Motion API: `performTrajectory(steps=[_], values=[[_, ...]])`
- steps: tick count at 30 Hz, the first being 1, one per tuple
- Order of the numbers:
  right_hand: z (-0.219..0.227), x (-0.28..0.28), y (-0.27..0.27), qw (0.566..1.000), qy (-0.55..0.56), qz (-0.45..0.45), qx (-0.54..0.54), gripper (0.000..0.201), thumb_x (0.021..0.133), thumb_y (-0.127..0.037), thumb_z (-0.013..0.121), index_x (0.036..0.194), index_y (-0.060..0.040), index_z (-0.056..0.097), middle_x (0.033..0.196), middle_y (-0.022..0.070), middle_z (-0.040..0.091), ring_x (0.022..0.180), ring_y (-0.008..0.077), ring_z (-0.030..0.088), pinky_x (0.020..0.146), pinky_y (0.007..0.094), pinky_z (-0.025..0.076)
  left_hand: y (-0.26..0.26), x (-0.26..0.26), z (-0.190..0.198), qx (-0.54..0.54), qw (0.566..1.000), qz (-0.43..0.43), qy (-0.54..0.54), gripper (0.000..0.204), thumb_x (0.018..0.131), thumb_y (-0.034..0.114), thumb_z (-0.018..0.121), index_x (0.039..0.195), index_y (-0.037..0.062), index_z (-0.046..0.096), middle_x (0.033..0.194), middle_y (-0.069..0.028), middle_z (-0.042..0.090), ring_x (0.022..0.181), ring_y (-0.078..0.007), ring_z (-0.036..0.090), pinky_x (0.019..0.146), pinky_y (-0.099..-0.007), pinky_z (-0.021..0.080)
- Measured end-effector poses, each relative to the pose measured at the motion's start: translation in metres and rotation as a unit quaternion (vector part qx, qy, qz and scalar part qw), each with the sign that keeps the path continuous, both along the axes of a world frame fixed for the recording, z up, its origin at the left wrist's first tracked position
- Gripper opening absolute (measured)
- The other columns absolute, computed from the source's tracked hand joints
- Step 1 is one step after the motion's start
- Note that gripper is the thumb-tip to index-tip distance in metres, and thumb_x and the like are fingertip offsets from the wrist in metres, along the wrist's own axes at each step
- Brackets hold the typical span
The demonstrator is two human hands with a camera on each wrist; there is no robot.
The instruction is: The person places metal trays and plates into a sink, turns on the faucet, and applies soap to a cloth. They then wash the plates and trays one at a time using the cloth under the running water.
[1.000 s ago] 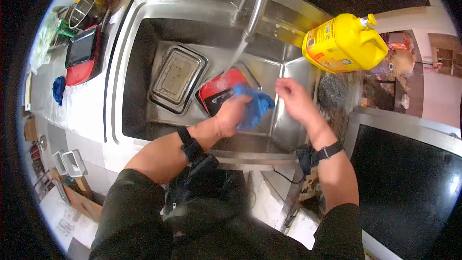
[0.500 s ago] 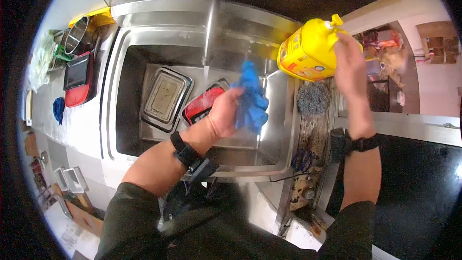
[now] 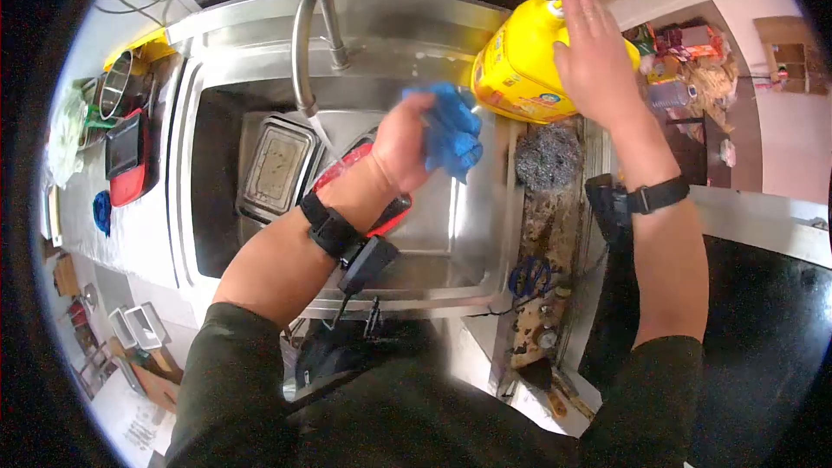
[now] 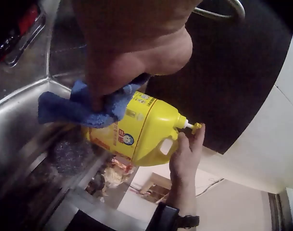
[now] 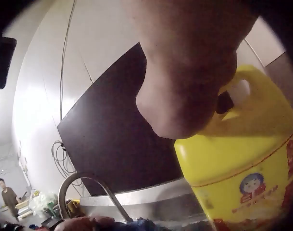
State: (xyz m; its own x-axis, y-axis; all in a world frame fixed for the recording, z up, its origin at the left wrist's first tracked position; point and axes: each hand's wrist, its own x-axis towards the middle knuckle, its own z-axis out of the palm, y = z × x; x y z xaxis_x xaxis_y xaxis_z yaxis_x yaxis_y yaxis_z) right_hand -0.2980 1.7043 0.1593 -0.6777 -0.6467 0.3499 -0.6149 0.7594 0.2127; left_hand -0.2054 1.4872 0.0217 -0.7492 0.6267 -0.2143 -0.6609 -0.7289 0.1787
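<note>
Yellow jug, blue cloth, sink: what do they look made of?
Yellow jug: likely moulded plastic, glossy, with printed label and pump top.
Blue cloth: soft fuzzy fabric, probably microfibre; it bunches in the left hand.
Sink: brushed stainless steel by its grey sheen and reflections.

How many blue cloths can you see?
2. One blue cloth is gripped by the left hand over the steel sink. A second, smaller blue cloth lies on the left counter. Others may be hidden.

A working kitchen: steel sink (image 3: 485, 234), curved tap (image 3: 303, 43), soaking trays (image 3: 276, 165), steel scourer (image 3: 544, 158).
</note>
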Motion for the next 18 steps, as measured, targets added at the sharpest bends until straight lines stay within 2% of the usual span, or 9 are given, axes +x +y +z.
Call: performTrajectory(steps=[1, 2, 6, 10, 12, 14, 15, 16, 18], values=[[-0.001, 0.001, -0.001, 1.000, 0.022, 0.009, -0.008, 0.060, 0.082, -0.007, 0.050, 0.138, 0.0051, 0.034, 0.145, 0.0221, 0.036, 0.136, 0.0367, 0.032, 0.114, 0.0434, 0.026, 0.001, -0.002, 0.013, -0.049, 0.997, 0.024, -0.051, 0.042, 0.093, 0.034, 0.035, 0.110, 0.0043, 0.059, 0.105, -0.0183, 0.066, 0.092, -0.0357, 0.065, 0.085, -0.0522, 0.051], [-0.001, 0.002, -0.002, 1.000, 0.018, 0.013, -0.022, 0.062, 0.080, -0.006, 0.052, 0.138, 0.0048, 0.034, 0.145, 0.0217, 0.036, 0.136, 0.0358, 0.032, 0.114, 0.0432, 0.026, 0.002, -0.003, 0.027, -0.048, 0.997, 0.027, -0.055, 0.037, 0.094, 0.031, 0.034, 0.107, 0.0038, 0.055, 0.090, -0.0160, 0.064, 0.075, -0.0321, 0.063, 0.071, -0.0458, 0.054], [0.000, 0.000, 0.002, 1.000, 0.004, 0.007, -0.003, 0.066, 0.081, -0.004, 0.053, 0.142, 0.0020, 0.028, 0.149, 0.0205, 0.030, 0.138, 0.0368, 0.027, 0.115, 0.0421, 0.025, 0.000, -0.018, 0.033, -0.082, 0.995, 0.057, -0.019, 0.037, 0.094, 0.030, 0.033, 0.102, 0.0016, 0.057, 0.090, -0.0168, 0.066, 0.080, -0.0327, 0.065, 0.076, -0.0457, 0.055], [0.002, 0.002, 0.002, 1.000, -0.016, 0.021, -0.011, 0.068, 0.080, -0.003, 0.052, 0.143, 0.0017, 0.028, 0.149, 0.0204, 0.029, 0.139, 0.0365, 0.027, 0.115, 0.0421, 0.024, -0.004, -0.028, 0.028, -0.078, 0.994, 0.074, 0.008, 0.039, 0.095, 0.030, 0.033, 0.100, 0.0008, 0.057, 0.088, -0.0165, 0.066, 0.079, -0.0323, 0.065, 0.074, -0.0452, 0.055], [-0.001, -0.002, 0.005, 0.999, -0.023, 0.024, -0.033, 0.068, 0.078, -0.001, 0.050, 0.143, 0.0018, 0.029, 0.149, 0.0201, 0.029, 0.139, 0.0365, 0.027, 0.115, 0.0418, 0.025, -0.005, -0.033, 0.032, -0.109, 0.991, 0.081, -0.007, 0.045, 0.094, 0.033, 0.029, 0.100, 0.0026, 0.061, 0.094, -0.0175, 0.068, 0.080, -0.0354, 0.066, 0.072, -0.0482, 0.053], [-0.001, 0.001, 0.006, 0.999, -0.013, 0.024, -0.032, 0.067, 0.077, -0.001, 0.050, 0.141, 0.0033, 0.031, 0.148, 0.0204, 0.032, 0.137, 0.0365, 0.029, 0.114, 0.0418, 0.026, -0.008, -0.035, 0.023, -0.079, 0.994, 0.072, 0.009, 0.045, 0.094, 0.034, 0.029, 0.101, 0.0030, 0.061, 0.095, -0.0170, 0.068, 0.080, -0.0349, 0.066, 0.072, -0.0482, 0.053], [0.002, 0.001, 0.006, 0.999, -0.009, 0.022, -0.031, 0.065, 0.076, -0.002, 0.049, 0.139, 0.0049, 0.034, 0.146, 0.0208, 0.035, 0.136, 0.0364, 0.032, 0.114, 0.0418, 0.027, -0.008, -0.040, 0.025, -0.051, 0.997, 0.059, 0.018, 0.045, 0.094, 0.034, 0.029, 0.102, 0.0034, 0.061, 0.096, -0.0166, 0.068, 0.080, -0.0345, 0.066, 0.073, -0.0483, 0.053], [0.005, 0.003, 0.005, 0.999, -0.018, 0.021, -0.032, 0.065, 0.076, -0.001, 0.049, 0.138, 0.0046, 0.035, 0.147, 0.0201, 0.034, 0.137, 0.0353, 0.032, 0.114, 0.0414, 0.027, -0.008, -0.042, 0.035, -0.085, 0.994, 0.061, 0.028, 0.043, 0.094, 0.034, 0.030, 0.102, 0.0052, 0.061, 0.097, -0.0165, 0.068, 0.084, -0.0344, 0.065, 0.075, -0.0481, 0.052], [0.007, 0.005, 0.006, 0.998, -0.032, 0.015, -0.049, 0.065, 0.075, -0.001, 0.048, 0.138, 0.0044, 0.035, 0.147, 0.0197, 0.034, 0.137, 0.0346, 0.032, 0.114, 0.0413, 0.027, -0.006, -0.048, 0.042, -0.059, 0.995, 0.068, 0.041, 0.043, 0.094, 0.034, 0.031, 0.103, 0.0057, 0.061, 0.098, -0.0163, 0.068, 0.086, -0.0341, 0.065, 0.079, -0.0487, 0.052]])
